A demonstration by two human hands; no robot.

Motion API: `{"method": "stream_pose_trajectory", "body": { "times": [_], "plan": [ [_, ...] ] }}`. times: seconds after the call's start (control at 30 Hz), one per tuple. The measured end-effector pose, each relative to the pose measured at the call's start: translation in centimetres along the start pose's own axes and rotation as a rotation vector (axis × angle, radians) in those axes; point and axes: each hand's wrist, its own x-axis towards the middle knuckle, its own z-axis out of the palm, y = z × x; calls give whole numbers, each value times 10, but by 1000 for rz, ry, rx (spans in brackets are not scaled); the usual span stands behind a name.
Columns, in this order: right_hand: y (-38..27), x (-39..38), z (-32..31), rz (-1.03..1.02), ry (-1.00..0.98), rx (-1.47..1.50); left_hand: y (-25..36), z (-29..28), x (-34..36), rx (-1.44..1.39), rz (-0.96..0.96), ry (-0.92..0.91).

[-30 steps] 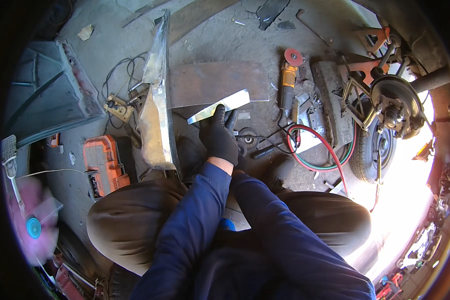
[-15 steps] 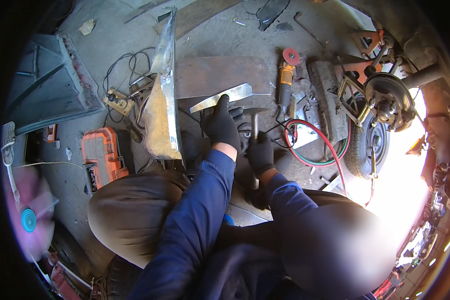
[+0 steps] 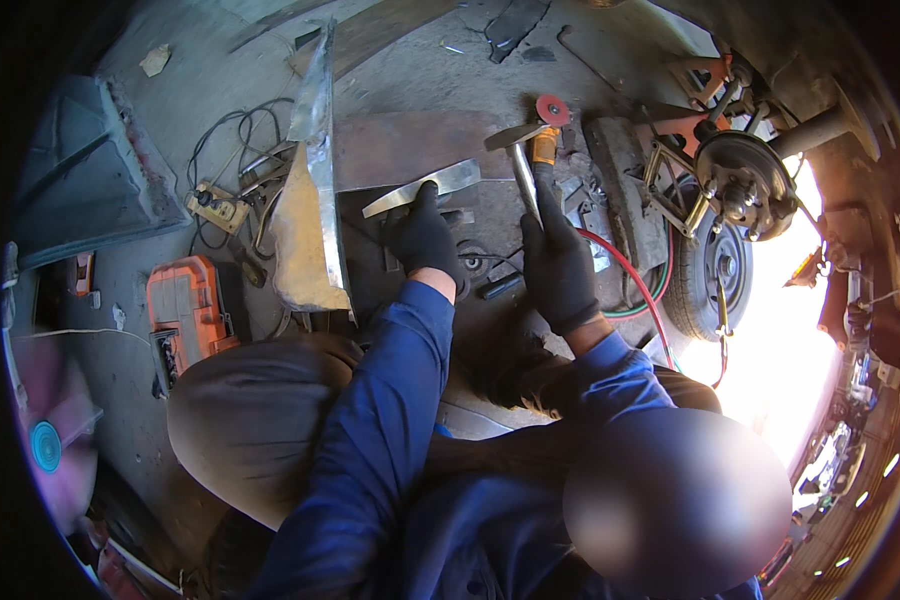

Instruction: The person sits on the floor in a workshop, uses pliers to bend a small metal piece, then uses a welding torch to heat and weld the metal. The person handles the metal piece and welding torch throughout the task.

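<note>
My left hand (image 3: pixel 425 238), in a black glove, is closed on a narrow shiny sheet-metal strip (image 3: pixel 452 179), thumb on top. The strip lies tilted along the near edge of a flat brown metal plate (image 3: pixel 400 135). In my right hand (image 3: pixel 560 268), also gloved in black, is a hammer (image 3: pixel 525 180), gripped by its handle. The hammer's dark head is raised to the right of the strip, apart from it, and partly covers the orange angle grinder (image 3: pixel 544 150) behind. Left of the plate stands a larger bent sheet-metal panel (image 3: pixel 305 235).
An orange toolbox (image 3: pixel 188 310) lies left of my knee. Red and green hoses (image 3: pixel 630 262) curve at the right, near a wheel (image 3: pixel 715 270) and a brake hub (image 3: pixel 740 180). Cables (image 3: pixel 225 140) tangle on the floor; a spinning fan (image 3: pixel 46 446) is far left.
My right hand has lifted the hammer up and away from me, from low beside the left hand. My left hand keeps its hold on the strip. The whole view has shifted slightly.
</note>
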Motion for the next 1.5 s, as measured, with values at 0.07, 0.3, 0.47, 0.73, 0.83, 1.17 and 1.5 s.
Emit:
{"method": "stream_pose_trajectory", "body": {
  "times": [0.07, 0.3, 0.47, 0.73, 0.83, 1.17, 1.5],
  "plan": [
    [1, 9, 6, 70, -226, -173, 3, 0, -2, 79, 39, 21],
    [2, 20, 17, 49, -228, -151, 10, 2, -11, -38, 1, 0],
    [0, 23, 16, 1, -105, -116, 13, 3, -14, -111, -83, -20],
    [0, 28, 7, -75, -47, -163, -1, 10, -7, -121, -121, -72],
    [-2, 21, 7, -149, -15, -62, -12, 12, 0, -110, -100, -91],
    [17, 24, 32, -116, -203, -254, -33, 6, 29, -116, -252, -206],
    [64, -134, 116, 137, -278, -344, 7, -10, -30, -18, 25, -106]
  ]
}}
